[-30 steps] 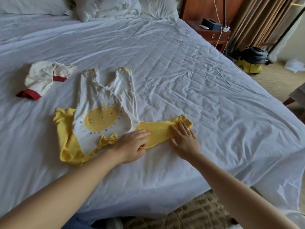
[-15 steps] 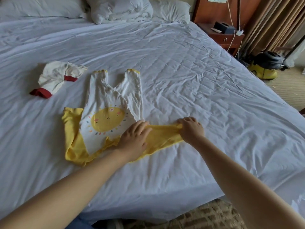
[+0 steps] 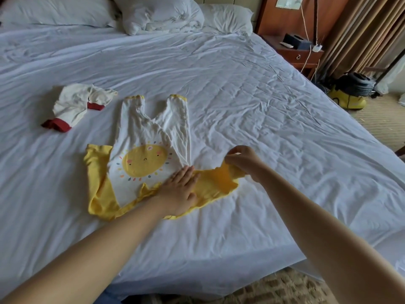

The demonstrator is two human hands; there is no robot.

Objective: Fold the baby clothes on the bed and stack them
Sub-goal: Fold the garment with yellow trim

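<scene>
On the white bed (image 3: pixel 241 95), left of centre, the sun-print romper (image 3: pixel 144 137) lies flat, legs toward 12 o'clock. A white-and-red garment (image 3: pixel 74 104) sits crumpled at its 10 o'clock, apart. The left hand (image 3: pixel 178 189), fingers straight and together, presses the romper's 5 o'clock edge. The right hand (image 3: pixel 243 160) pinches the yellow sleeve (image 3: pixel 219 181) at 3 o'clock, its end raised off the sheet.

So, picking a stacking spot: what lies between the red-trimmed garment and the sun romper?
Only bare white sheet separates garment and romper, in the head view.
</scene>
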